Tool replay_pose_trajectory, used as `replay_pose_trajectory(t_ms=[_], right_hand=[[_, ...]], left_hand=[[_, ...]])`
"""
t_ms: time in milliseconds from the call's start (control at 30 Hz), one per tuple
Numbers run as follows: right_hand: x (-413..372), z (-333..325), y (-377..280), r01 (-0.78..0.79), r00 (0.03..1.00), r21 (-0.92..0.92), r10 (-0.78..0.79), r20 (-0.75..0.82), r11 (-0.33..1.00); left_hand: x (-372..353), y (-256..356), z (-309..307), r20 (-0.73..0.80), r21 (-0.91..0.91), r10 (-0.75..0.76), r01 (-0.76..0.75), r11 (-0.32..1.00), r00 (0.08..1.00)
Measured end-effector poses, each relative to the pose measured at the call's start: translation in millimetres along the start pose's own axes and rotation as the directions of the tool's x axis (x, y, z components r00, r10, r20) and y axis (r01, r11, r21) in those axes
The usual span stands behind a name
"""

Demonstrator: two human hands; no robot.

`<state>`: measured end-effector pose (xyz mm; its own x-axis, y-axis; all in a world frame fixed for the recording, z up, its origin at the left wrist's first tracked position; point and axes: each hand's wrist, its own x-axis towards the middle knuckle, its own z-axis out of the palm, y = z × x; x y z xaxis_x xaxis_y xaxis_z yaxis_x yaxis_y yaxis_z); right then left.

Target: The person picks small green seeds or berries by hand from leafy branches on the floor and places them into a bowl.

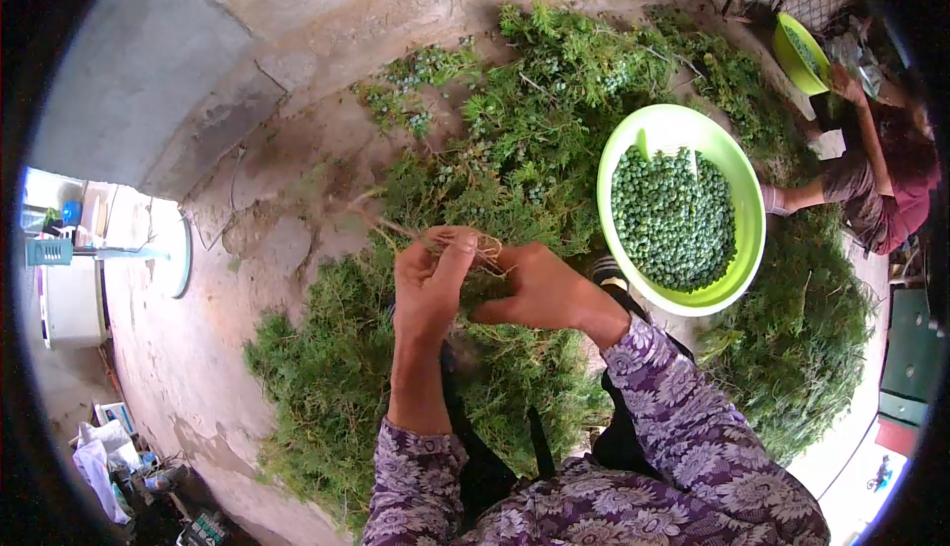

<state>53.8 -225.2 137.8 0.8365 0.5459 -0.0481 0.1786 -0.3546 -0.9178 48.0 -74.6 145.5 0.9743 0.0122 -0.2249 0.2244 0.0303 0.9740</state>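
Note:
My left hand [430,284] is closed on a tangle of thin brown twigs [485,249], thumb on top; a blurred end sticks out to its left. Beside it, my right hand [544,292] touches the other end with its fingertips, the thumb held apart. Some of its fingers are hidden. Below both hands lie cut green branches [336,358] with fine, scaly leaves. Right of my hands stands a light green basin [754,210] holding many small round green berries [673,215].
Leafy branches bearing pale berries [564,61] lie along the wall. At right, a person [881,180] in a dark red top has a hand at a smaller green basin [800,56]. A pale round-based stand [178,254] and piled odds and ends [119,462] are at left.

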Motion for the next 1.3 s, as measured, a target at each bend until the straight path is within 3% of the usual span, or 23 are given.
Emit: replay_pose_trajectory(t_ms=[100, 233, 300, 400, 433, 467, 533, 600, 667, 733, 867, 933, 967, 1000, 1033, 1100, 1167, 1300], right_hand=[[2, 10, 10, -0.098, 0.995, -0.022, 0.098, 0.013, 0.995], [6, 15, 16, 0.045, 0.979, 0.059, -0.032, -0.2, 0.997], [9, 12, 17, 0.097, 0.954, 0.083, -0.069, -0.292, 0.992], [11, 6, 20, 0.016, 0.912, -0.017, -0.022, -0.411, 1.0], [12, 6, 25, 0.011, 0.865, -0.229, -0.124, -0.486, 0.973], [14, 5, 25, -0.016, 0.811, -0.428, -0.239, -0.534, 0.904], [13, 8, 20, -0.034, 0.835, -0.499, -0.249, -0.49, 0.866], [14, 19, 16, -0.048, 0.86, -0.565, -0.254, -0.443, 0.823], [14, 39, 15, 0.022, 0.856, -0.594, -0.322, -0.405, 0.804], [9, 46, 10, 0.046, 0.894, -0.636, -0.316, -0.318, 0.77], [6, 44, -5, 0.161, 0.886, -0.492, -0.344, -0.309, 0.856], [2, 42, -3, 0.294, 0.863, -0.254, -0.37, -0.344, 0.921], [0, 35, -3, 0.298, 0.863, -0.252, -0.373, -0.342, 0.921], [0, 23, -3, 0.214, 0.902, 0.07, -0.17, -0.397, 0.974], [0, 12, 0, 0.116, 0.923, 0.386, 0.044, -0.382, 0.915], [4, -5, 17, 0.191, 0.842, 0.667, 0.229, -0.488, 0.72], [3, -22, 19, 0.09, 0.763, 0.768, 0.452, -0.463, 0.634], [6, -20, 22, 0.054, 0.837, 0.653, 0.323, -0.443, 0.756]], left_hand=[[2, -3, -5, 0.038, -0.071, 0.072, -0.069, 0.995, 0.997], [0, 2, -1, 0.047, -0.075, 0.136, -0.132, 0.988, 0.99], [3, 0, 1, -0.048, -0.058, 0.215, -0.218, 0.974, 0.975], [2, -2, 2, -0.155, -0.033, 0.199, -0.207, 0.978, 0.968], [2, -4, 5, -0.153, -0.032, 0.201, -0.208, 0.978, 0.968], [2, -6, 10, -0.075, -0.077, 0.221, -0.226, 0.971, 0.972], [-2, -12, 19, 0.002, -0.122, 0.243, -0.241, 0.963, 0.97], [-8, -18, 26, 0.077, -0.28, 0.033, -0.01, 0.96, 0.996], [-3, -29, 22, 0.034, -0.302, -0.015, 0.024, 0.953, 0.999], [5, -25, 15, -0.097, -0.421, -0.265, 0.202, 0.884, 0.959], [13, -11, -8, -0.145, -0.624, -0.246, 0.105, 0.775, 0.958], [16, -12, -16, -0.135, -0.647, -0.219, 0.082, 0.758, 0.966], [16, -11, -18, -0.141, -0.674, -0.2, 0.054, 0.737, 0.97], [16, -11, -19, -0.148, -0.702, -0.182, 0.026, 0.712, 0.972], [16, -10, -20, -0.152, -0.703, -0.182, 0.023, 0.711, 0.971], [14, -7, -21, -0.199, -0.656, -0.166, -0.006, 0.754, 0.966], [13, -5, -21, -0.208, -0.645, -0.179, 0.003, 0.764, 0.962], [12, -2, -18, -0.204, -0.602, -0.223, 0.057, 0.796, 0.953]])
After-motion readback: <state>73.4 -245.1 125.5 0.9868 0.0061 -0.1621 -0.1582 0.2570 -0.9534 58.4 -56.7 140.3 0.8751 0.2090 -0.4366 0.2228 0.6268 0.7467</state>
